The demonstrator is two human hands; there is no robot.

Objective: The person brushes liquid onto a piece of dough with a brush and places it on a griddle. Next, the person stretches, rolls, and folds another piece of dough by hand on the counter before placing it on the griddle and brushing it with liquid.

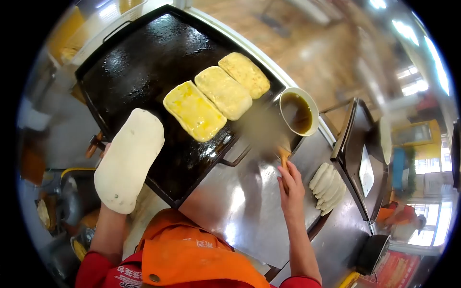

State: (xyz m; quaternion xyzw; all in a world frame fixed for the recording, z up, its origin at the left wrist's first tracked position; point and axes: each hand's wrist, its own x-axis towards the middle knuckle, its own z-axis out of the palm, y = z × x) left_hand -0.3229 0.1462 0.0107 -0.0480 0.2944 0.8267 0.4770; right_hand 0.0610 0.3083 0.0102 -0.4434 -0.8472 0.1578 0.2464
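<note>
A long, flat piece of raw dough (129, 161) lies over my left hand (106, 150), which it mostly hides, at the left front of the black griddle (129, 72). My right hand (292, 189) is closed around the wooden handle of a brush (284, 156) near the griddle's right corner. The brush's far end is blurred or hidden by a smear. Three flat dough pieces lie side by side on the griddle: a yellow, glossy one (194, 111), a paler one (224, 92) and a lightly browned one (245, 75). A bowl of brown liquid (312, 106) sits at the griddle's right corner.
Several raw dough strips (328, 188) lie on the steel counter (254, 206) to the right. Beyond them stands a dark, raised-edge tray (357, 158). A black pan (373, 254) is at the lower right. Another person in orange (398, 216) is farther off at the right.
</note>
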